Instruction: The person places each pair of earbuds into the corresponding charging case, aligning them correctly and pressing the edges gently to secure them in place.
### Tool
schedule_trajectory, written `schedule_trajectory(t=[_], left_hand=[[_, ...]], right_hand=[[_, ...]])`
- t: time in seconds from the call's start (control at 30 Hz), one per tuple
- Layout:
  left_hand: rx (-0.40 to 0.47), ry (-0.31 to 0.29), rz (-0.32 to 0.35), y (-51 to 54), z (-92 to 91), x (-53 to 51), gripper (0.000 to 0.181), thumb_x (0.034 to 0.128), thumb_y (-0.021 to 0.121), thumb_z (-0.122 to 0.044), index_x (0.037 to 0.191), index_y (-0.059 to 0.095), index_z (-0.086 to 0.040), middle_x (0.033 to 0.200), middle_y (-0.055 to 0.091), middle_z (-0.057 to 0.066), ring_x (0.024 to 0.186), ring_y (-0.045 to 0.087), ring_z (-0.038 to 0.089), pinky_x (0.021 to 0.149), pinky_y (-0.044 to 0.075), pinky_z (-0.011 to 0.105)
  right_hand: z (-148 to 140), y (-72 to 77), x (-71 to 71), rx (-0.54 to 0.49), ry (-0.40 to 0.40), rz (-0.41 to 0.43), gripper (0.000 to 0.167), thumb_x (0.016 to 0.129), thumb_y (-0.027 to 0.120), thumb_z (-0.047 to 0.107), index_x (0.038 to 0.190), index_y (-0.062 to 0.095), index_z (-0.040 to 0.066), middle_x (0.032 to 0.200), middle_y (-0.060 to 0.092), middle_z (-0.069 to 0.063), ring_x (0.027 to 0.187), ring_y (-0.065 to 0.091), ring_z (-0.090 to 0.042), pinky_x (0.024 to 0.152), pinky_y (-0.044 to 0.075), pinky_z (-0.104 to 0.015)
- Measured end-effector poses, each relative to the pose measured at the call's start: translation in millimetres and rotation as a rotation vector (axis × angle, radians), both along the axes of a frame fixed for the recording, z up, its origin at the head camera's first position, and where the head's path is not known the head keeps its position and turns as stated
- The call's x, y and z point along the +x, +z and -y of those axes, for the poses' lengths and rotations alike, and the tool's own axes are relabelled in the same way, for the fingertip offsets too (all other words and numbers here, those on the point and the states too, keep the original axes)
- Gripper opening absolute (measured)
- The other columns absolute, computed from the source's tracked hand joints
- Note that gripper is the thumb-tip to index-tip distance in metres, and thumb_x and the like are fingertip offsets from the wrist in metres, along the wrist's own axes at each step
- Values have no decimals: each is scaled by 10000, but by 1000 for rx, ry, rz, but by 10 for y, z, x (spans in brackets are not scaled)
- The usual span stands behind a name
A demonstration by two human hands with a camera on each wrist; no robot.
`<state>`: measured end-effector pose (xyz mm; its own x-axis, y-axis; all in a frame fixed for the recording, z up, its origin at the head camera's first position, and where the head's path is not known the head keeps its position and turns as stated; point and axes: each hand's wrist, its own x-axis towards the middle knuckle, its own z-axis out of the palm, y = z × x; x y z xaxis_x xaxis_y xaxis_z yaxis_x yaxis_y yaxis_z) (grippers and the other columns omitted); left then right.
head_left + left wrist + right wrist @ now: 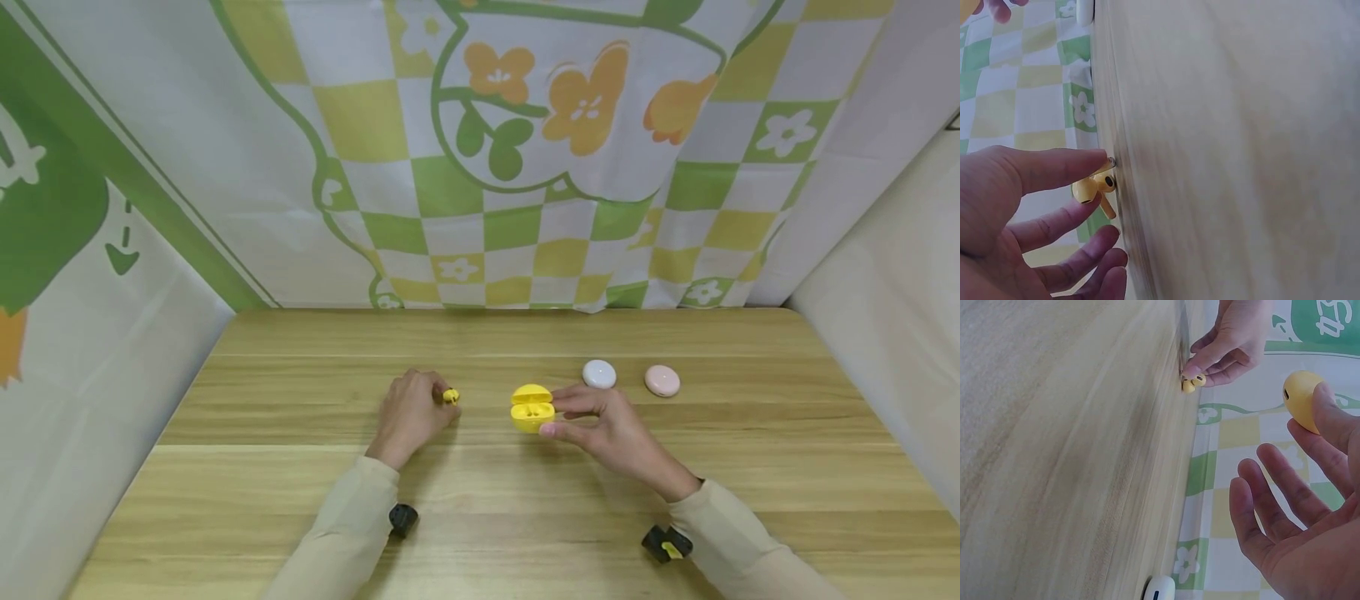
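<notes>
My left hand (409,417) is low over the table on the left. Its thumb and a finger pinch yellow earbuds (1087,189); two seem to show in the left wrist view, one with its stem pointing down. My right hand (617,432) holds a yellow earbud case (532,421) by its right side, between thumb and fingers. The case's lid (532,393) stands raised, and hollows show inside. In the right wrist view the case's rounded outside (1301,403) faces the camera, and its inside is hidden. The other right fingers (1291,494) are spread.
A white round case (599,374) and a pink round case (662,381) lie on the wooden table (315,400) beyond my right hand. A patterned cloth (510,233) hangs along the table's back edge. Black wrist cameras (403,520) sit at both sleeves.
</notes>
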<state>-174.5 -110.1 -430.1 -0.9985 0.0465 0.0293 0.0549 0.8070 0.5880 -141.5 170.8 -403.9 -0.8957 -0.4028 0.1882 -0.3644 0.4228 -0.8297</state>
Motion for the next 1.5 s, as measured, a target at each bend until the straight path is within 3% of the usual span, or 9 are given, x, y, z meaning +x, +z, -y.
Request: schedule_trajectory(t=[0.33,0.47,0.67,1.17,1.37,1.5], left_hand=[[32,-35,-48,10,-7,44,174,822,843,-152,916,747,-41,978,644,99,915,580,298,775,488,445],[59,-48,-40,42,-16,66,191,828,839,-172,936,748,-44,1086,656,127,1037,579,339,880,481,482],[124,-80,-55,176,-50,126,225,846,822,-193,990,742,-38,1186,629,149,1132,567,363,960,467,537],[234,-190,-201,505,-181,341,198,841,840,-164,982,738,-71,1151,635,83,1102,563,303,848,483,447],[264,-236,-246,631,-275,425,179,841,843,-166,962,731,-95,1131,635,55,1082,549,266,827,463,417],[283,-259,-264,677,-332,464,176,839,844,-154,962,732,-97,1119,635,41,1107,548,258,883,476,455]], right_hand=[[6,13,10,11,-9,8,260,848,838,182,1062,791,43,1190,710,-141,1084,669,-274,900,565,-412],[1,10,9,11,-6,4,257,849,837,184,1060,791,45,1187,710,-142,1080,670,-274,900,565,-413],[6,0,1,1,-11,9,259,849,837,175,1062,789,36,1200,702,-159,1092,667,-287,900,566,-403],[24,-2,-4,-4,-19,14,256,849,837,187,1061,793,50,1196,706,-145,1100,665,-283,904,566,-401],[35,2,-2,-3,-9,-30,256,849,834,185,1070,793,63,1185,716,-122,1101,670,-279,913,559,-452],[49,13,-6,-4,7,-86,255,838,837,157,1076,792,74,1168,731,-81,1114,674,-271,928,552,-453]])
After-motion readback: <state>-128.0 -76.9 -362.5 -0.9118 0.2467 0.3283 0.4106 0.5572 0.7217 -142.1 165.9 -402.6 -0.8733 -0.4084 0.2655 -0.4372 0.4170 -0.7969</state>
